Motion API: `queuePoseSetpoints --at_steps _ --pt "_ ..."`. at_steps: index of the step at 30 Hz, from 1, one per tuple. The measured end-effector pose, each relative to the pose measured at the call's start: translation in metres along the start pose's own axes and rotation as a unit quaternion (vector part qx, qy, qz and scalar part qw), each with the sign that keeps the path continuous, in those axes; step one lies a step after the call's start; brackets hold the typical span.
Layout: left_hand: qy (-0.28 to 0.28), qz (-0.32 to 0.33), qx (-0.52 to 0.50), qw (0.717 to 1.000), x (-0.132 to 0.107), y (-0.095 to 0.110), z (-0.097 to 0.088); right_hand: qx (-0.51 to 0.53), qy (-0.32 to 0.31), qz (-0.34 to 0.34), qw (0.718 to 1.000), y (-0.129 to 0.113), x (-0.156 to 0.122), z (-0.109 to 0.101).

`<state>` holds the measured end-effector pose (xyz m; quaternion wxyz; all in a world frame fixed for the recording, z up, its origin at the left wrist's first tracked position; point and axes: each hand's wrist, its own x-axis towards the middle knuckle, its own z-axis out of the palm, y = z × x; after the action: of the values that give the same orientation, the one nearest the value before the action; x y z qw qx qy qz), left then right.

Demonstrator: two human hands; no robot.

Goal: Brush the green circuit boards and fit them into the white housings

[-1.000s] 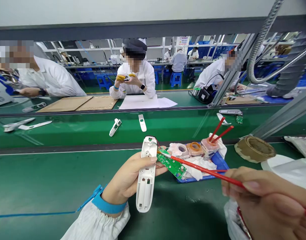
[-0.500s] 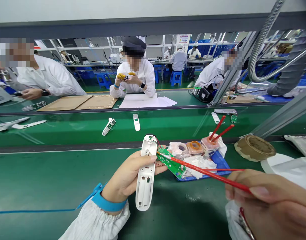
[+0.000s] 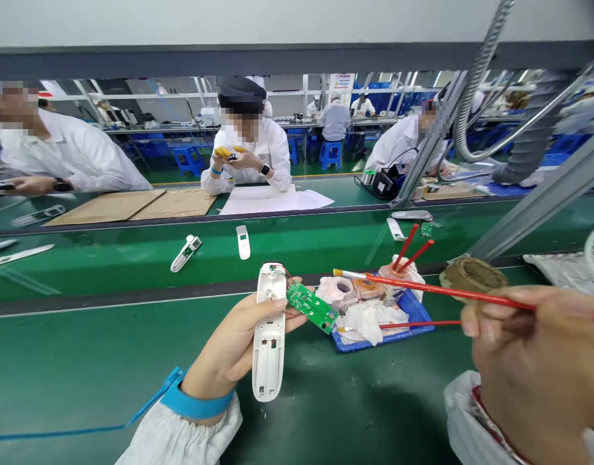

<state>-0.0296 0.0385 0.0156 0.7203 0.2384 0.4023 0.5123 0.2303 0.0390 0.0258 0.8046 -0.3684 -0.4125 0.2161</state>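
My left hand (image 3: 236, 342) is closed around a white plastic handset shell (image 3: 267, 332), held upright above the green bench. A green circuit board (image 3: 312, 306) hangs off the shell's top on thin wires, resting by my fingertips. My right hand (image 3: 529, 361) pinches a red-handled brush (image 3: 437, 290) with its bristle tip lifted over the blue tray (image 3: 413, 310), away from the board. A blue wrist strap (image 3: 194, 400) circles my left wrist.
The blue tray holds small tape rolls, white cloth and a cup with two more red brushes (image 3: 408, 248). A brown tape roll (image 3: 471, 274) lies to its right. White shells (image 3: 242, 242) ride on the green conveyor. Workers in white coats sit across the line.
The brush tip has lifted off the circuit board and swung right and up over the tray. My left hand with the shell has shifted slightly left. Parts on the conveyor have moved left.
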Motion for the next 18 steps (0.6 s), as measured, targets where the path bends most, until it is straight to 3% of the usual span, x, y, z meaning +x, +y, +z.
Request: queuePoseSetpoints --at_steps 2,4,7,10,13,16,18 --pt "0.003 0.004 0.013 1.0 0.001 0.001 0.0 -0.007 0.003 0.156 0.988 0.012 0.005 -0.007" --pt "-0.001 -0.003 0.022 1.0 0.002 0.0 0.001 -0.007 -0.022 0.319 0.948 0.029 0.003 -0.016" --pt "-0.007 -0.021 0.028 0.999 0.003 -0.004 0.004 0.009 -0.039 0.424 0.905 0.059 -0.01 -0.029" --pt "0.006 -0.021 0.027 0.999 0.003 -0.01 0.009 0.024 -0.043 0.479 0.877 0.08 -0.024 -0.036" --pt "0.033 0.0 0.021 0.999 0.013 -0.009 0.008 0.041 -0.042 0.497 0.865 0.085 -0.028 -0.038" --pt "0.07 0.05 0.014 0.996 0.042 -0.001 -0.008 0.058 -0.045 0.493 0.867 0.078 -0.025 -0.039" --pt "0.123 0.083 0.023 0.989 0.073 0.007 -0.025 0.066 -0.052 0.486 0.87 0.072 -0.024 -0.039"
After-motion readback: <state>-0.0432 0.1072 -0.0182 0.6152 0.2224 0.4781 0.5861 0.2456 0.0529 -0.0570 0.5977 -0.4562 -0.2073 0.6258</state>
